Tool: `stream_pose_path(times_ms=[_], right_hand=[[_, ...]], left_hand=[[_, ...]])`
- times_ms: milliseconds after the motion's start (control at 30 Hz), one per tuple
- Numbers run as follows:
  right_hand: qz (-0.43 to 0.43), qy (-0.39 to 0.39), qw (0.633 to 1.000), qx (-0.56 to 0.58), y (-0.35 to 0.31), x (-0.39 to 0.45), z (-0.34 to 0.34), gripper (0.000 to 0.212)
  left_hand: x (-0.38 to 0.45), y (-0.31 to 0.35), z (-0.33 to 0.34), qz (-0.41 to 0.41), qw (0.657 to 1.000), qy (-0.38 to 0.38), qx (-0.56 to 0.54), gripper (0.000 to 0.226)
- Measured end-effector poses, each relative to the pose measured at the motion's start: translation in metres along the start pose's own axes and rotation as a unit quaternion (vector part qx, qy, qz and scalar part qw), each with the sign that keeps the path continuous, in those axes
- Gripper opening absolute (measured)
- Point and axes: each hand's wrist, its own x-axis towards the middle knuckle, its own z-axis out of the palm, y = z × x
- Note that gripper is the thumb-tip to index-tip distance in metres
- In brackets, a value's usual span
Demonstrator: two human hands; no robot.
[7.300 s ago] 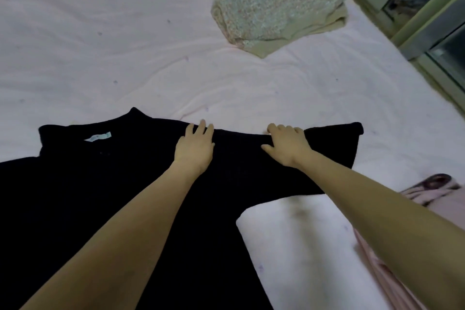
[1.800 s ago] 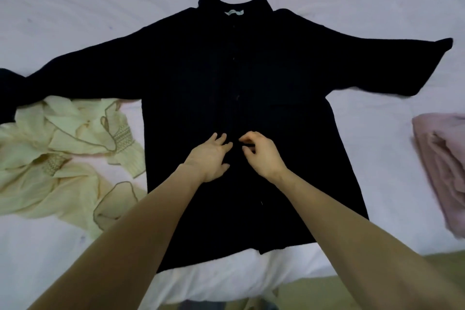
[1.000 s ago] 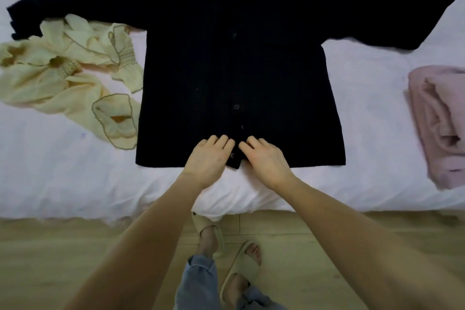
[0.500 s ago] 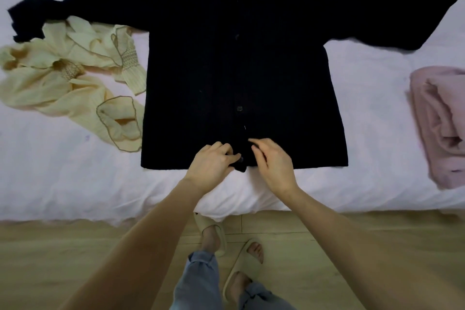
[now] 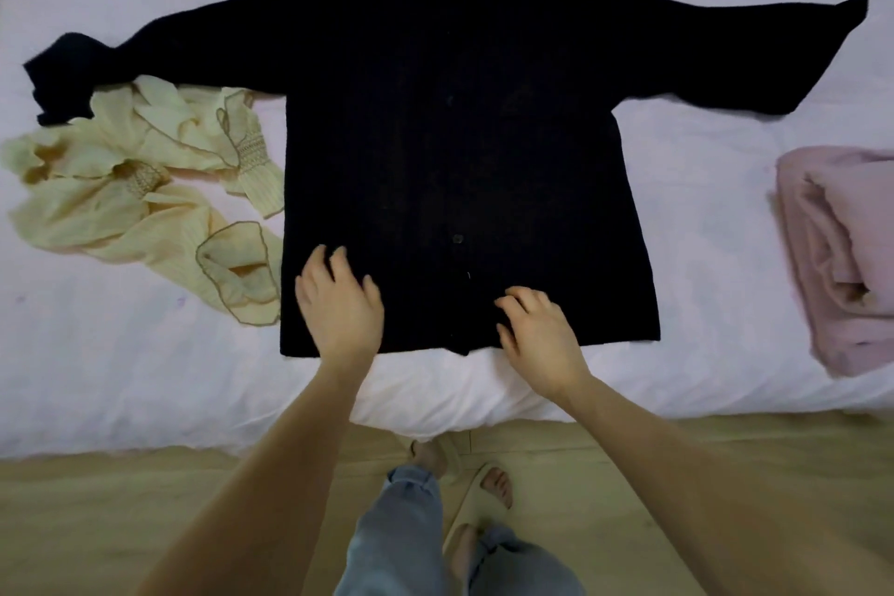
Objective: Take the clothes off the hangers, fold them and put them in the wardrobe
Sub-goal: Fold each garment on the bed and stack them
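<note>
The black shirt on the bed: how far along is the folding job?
Done: the black shirt is off its hanger and lies flat, sleeves out, on the bed. In hand: the left hand and right hand rest open near its hem. Left: it is not yet folded, the cream garment lies crumpled, and the pink garment sits bundled. No wardrobe is in view.
</note>
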Motion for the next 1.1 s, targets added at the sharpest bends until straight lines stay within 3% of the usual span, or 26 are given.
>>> stream_pose_path(times_ms=[100,167,267,433,467,633,800,1000,1100], right_hand=[[-0.078,-0.042,0.996,-0.004,-0.034,0.002,0.006,0.041],[-0.060,-0.060,0.996,-0.022,-0.054,0.012,0.011,0.046],[-0.010,-0.079,0.994,-0.080,-0.073,0.021,0.023,0.047],[-0.026,-0.090,0.983,-0.157,-0.078,0.029,0.023,0.047],[-0.029,-0.094,0.982,-0.162,-0.077,0.031,0.021,0.043],[-0.049,-0.101,0.974,-0.199,-0.083,0.034,0.015,0.032],[-0.043,-0.098,0.972,-0.209,-0.090,0.028,0.011,0.036],[-0.054,-0.104,0.976,-0.182,-0.099,0.015,0.014,0.035],[-0.059,-0.132,0.976,-0.164,-0.098,0.017,0.016,0.035]], left_hand=[[0.003,-0.025,-0.018,-0.189,0.976,-0.014,-0.104,0.036],[0.006,-0.040,-0.025,-0.272,0.949,-0.043,-0.154,0.037],[0.009,-0.064,-0.030,-0.324,0.916,-0.084,-0.220,0.033],[0.013,-0.076,-0.044,-0.406,0.808,-0.145,-0.402,0.029],[0.012,-0.075,-0.047,-0.404,0.803,-0.159,-0.408,0.030],[0.007,-0.079,-0.050,-0.362,0.822,-0.222,-0.380,0.029],[0.004,-0.083,-0.059,-0.337,0.827,-0.146,-0.426,0.024],[0.006,-0.080,-0.076,-0.268,0.914,0.022,-0.303,0.041],[-0.002,-0.064,-0.075,-0.192,0.962,0.020,-0.195,0.026]])
